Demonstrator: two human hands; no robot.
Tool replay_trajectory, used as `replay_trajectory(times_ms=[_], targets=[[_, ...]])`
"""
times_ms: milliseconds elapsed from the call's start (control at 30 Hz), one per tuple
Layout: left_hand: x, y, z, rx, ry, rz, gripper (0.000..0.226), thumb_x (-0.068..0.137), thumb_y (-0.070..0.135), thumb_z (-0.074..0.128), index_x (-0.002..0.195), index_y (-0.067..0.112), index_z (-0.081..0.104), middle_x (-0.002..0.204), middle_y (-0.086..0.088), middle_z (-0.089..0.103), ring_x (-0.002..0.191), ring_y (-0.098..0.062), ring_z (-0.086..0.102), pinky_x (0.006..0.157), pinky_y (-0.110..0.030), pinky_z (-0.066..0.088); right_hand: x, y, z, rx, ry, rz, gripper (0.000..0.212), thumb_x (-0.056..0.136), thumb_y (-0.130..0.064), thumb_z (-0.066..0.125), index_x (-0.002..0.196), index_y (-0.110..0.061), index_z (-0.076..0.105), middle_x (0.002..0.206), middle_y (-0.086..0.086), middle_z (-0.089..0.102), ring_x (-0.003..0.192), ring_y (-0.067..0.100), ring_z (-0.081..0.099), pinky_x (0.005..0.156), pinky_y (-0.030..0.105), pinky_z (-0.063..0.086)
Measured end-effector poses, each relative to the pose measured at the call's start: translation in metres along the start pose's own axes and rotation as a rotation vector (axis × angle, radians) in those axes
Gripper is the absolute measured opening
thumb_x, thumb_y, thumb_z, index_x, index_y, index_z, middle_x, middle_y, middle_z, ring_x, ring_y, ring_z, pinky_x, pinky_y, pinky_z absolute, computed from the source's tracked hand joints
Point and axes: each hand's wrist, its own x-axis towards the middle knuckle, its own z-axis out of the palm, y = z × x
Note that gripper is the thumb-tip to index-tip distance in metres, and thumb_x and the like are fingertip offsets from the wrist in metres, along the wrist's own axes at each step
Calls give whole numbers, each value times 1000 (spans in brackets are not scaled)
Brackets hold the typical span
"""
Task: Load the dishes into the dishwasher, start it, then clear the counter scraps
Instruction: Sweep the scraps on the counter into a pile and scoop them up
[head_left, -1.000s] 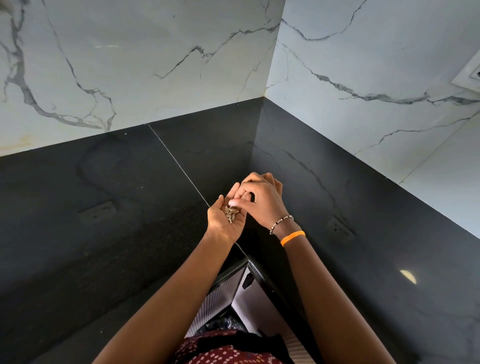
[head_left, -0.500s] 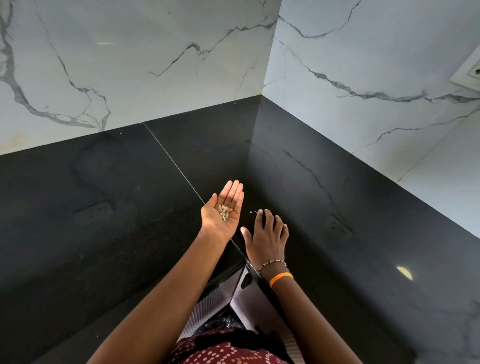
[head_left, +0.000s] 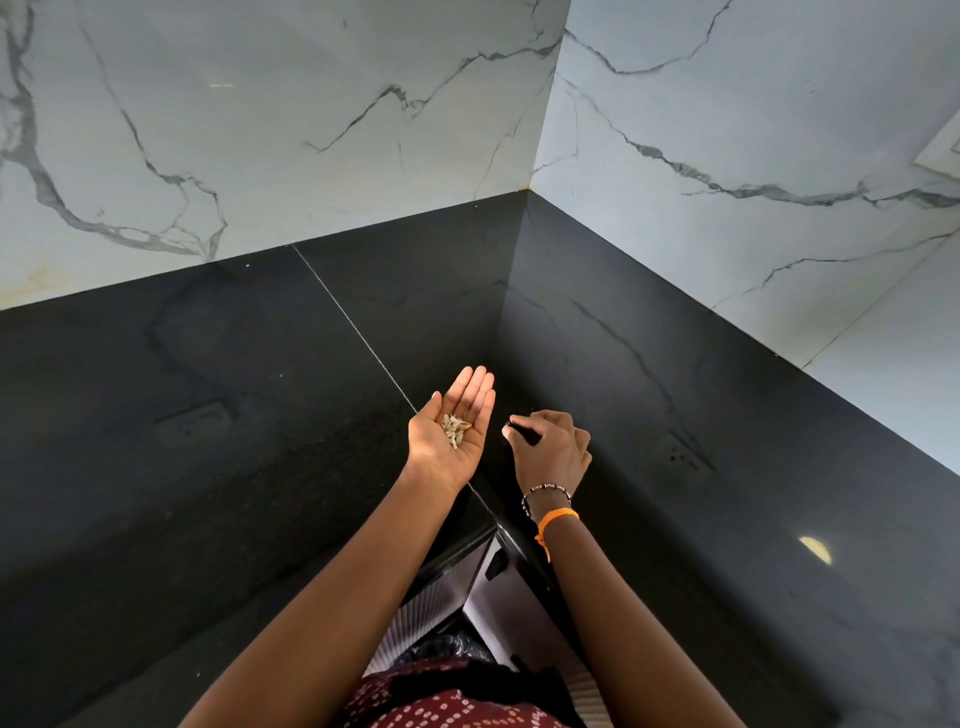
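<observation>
- We see the surface (head_left: 208, 467) in glossy black with faint grey veining.
- We see the wall panels (head_left: 311, 104) in white marble with dark grey veins.
- We note pale beige scraps (head_left: 455, 429) in our left hand (head_left: 447, 436).
- We note an orange band (head_left: 557, 516) and a dark-and-white beaded bracelet (head_left: 545, 489) on the right wrist.
- We see a maroon garment (head_left: 441, 701) with white dots.

Right hand's pinched fingers (head_left: 519, 427): any scrap between them too small to tell. White wall fitting (head_left: 943, 150) cut by right edge. Forearms cut at bottom edge.
</observation>
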Motion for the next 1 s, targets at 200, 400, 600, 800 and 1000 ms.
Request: replay_trajectory(times_ms=[200, 400, 600, 800, 1000], targets=[[-1, 2, -2, 9, 15, 8, 49, 102, 27, 25, 108, -2, 64, 107, -20, 69, 101, -29, 65, 86, -37, 52, 8, -8, 2, -81, 49, -87, 12, 80, -32, 69, 89, -25, 72, 101, -4, 56, 97, 19, 42, 83, 33, 29], [-3, 1, 3, 32, 8, -7, 50, 102, 27, 24, 108, -2, 64, 107, -20, 69, 102, -28, 64, 85, -36, 52, 13, -14, 1, -382, -11, -230, 21, 91, -27, 51, 106, -20, 65, 113, 1, 54, 108, 23, 42, 93, 38, 29], [-4, 4, 0, 26, -4, 23, 50, 102, 27, 25, 107, -3, 64, 108, -20, 68, 100, -29, 65, 84, -36, 52, 35, -49, -48, 106, -126, 29, 22, 91, -35, 53, 104, -26, 69, 114, 0, 61, 113, 25, 49, 93, 40, 33], [1, -1, -3, 44, -2, 23, 50, 102, 28, 23, 111, -1, 62, 107, -18, 69, 95, -27, 68, 77, -33, 53, 1, -74, -67, -83, -304, -474, 15, 87, -32, 58, 86, -33, 74, 82, -15, 47, 89, 8, 36, 95, 36, 18], [2, -8, -6, 107, 10, 13, 52, 102, 31, 21, 108, 4, 65, 103, -14, 70, 89, -23, 69, 77, -30, 53, -9, -74, -66, -71, -214, -453, 10, 73, -34, 74, 75, -26, 69, 80, -15, 47, 87, 6, 36, 88, 29, 17]])
